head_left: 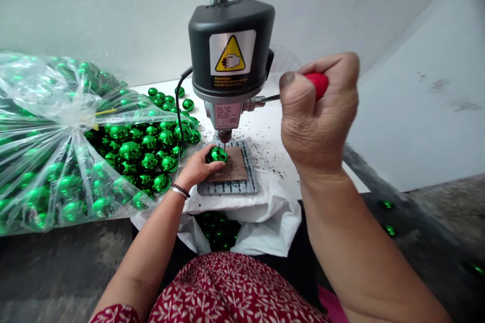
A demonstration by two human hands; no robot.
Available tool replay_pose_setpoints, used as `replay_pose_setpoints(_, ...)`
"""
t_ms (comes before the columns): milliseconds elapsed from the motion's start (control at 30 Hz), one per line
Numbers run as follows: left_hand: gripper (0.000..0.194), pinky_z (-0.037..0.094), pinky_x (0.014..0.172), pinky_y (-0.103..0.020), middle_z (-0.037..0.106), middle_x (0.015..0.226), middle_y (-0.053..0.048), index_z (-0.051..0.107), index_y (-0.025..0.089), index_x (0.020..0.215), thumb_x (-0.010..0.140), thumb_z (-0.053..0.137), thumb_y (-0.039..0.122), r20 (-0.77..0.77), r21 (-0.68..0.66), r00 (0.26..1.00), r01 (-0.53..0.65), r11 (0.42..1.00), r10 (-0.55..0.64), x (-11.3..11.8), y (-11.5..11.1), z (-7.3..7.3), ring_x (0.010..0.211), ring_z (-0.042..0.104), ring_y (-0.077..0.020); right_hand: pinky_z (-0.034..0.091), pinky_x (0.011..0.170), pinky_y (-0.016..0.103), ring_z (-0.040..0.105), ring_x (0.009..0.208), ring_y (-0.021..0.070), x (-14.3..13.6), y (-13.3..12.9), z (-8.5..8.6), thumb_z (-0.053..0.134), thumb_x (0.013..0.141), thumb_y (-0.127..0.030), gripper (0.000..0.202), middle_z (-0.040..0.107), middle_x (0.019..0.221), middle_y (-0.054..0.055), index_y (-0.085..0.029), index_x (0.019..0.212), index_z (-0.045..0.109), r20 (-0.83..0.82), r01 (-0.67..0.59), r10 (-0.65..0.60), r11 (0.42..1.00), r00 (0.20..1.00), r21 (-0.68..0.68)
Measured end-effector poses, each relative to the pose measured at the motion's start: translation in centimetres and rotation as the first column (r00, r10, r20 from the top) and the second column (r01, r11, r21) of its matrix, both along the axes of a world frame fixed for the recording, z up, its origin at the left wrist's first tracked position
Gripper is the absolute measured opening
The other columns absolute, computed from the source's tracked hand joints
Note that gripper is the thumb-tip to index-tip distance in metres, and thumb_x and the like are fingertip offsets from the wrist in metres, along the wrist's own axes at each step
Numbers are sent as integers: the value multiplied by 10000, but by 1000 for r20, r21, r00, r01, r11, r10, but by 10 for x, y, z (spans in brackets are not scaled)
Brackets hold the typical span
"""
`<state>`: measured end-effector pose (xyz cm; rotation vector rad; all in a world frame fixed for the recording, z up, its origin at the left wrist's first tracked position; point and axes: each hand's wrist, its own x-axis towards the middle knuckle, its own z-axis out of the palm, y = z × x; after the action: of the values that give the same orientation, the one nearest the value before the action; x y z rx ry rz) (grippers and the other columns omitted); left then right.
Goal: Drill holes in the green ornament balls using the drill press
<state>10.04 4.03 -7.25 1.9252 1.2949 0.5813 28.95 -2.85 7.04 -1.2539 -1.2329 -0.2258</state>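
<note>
Above the white tabletop (265, 117), the lever (271, 97) slants up rightward.

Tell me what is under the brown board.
The gray base is under the brown board; its front and right edges show. Its middle is covered. The left hand, holding a green ball, hides part of the board.

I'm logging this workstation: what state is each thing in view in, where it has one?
Left hand: closed on green ball
Right hand: gripping red knob
Drill press: running or stopped, cannot tell
Clear bag: bunched, bulging
White sack: open
Tabletop: littered with dark bits
</note>
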Motion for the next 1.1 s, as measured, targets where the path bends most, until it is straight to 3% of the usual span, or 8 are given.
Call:
replay_pose_setpoints(333, 659, 467, 1062, -391, 748, 1157, -56, 661, 182, 1312, 710, 788, 420, 132, -88, 991, 1, 996, 11, -1, 10, -4, 1098, 668, -259, 404, 749, 173, 390, 714, 2, -3, 0, 4, 495, 923, -268, 168, 394, 779, -56, -161, 844, 392, -21, -9, 9, 999, 1000, -30)
replay_pose_setpoints(500, 661, 470, 1056, -391, 757, 1138, -35, 674, 215, 1303, 694, 799, 437, 148, -104, 989, 13, 995, 3, -1, 13, -9, 1098, 667, -258, 328, 732, 176, 298, 658, 10, -3, 9, 26, 534, 911, -224, 244, 320, 709, -77, -185, 786, 328, -88, 0, -16, 984, 996, -178)
replay_pose_setpoints(733, 821, 470, 1054, -390, 726, 1233, -91, 608, 162, 1396, 657, 825, 447, 149, -123, 987, -36, 992, 54, 0, 15, -12, 1151, 656, -280, 203, 699, 240, 233, 649, 59, 0, 25, 57, 471, 962, -288, 338, 313, 680, -70, -204, 726, 243, -12, 92, -105, 909, 994, -407)
replay_pose_setpoints(933, 765, 478, 1035, -382, 749, 1147, -46, 627, 217, 1372, 659, 838, 396, 3, -42, 1000, -27, 999, 27, 3, 9, -3, 1102, 666, -265, 254, 740, 227, 224, 650, 64, -1, 26, 59, 453, 965, -325, 330, 301, 684, -68, -208, 739, 244, 4, 111, -121, 894, 993, -434)
replay_pose_setpoints(1100, 696, 451, 1043, -477, 747, 1125, -83, 659, 234, 1328, 672, 845, 372, -211, 119, 977, 10, 993, 15, 14, -5, 9, 1102, 644, -324, 272, 757, 207, 251, 659, 56, -1, 26, 58, 450, 970, -324, 189, 324, 708, -73, -162, 882, 408, -3, 118, -133, 894, 991, -433)
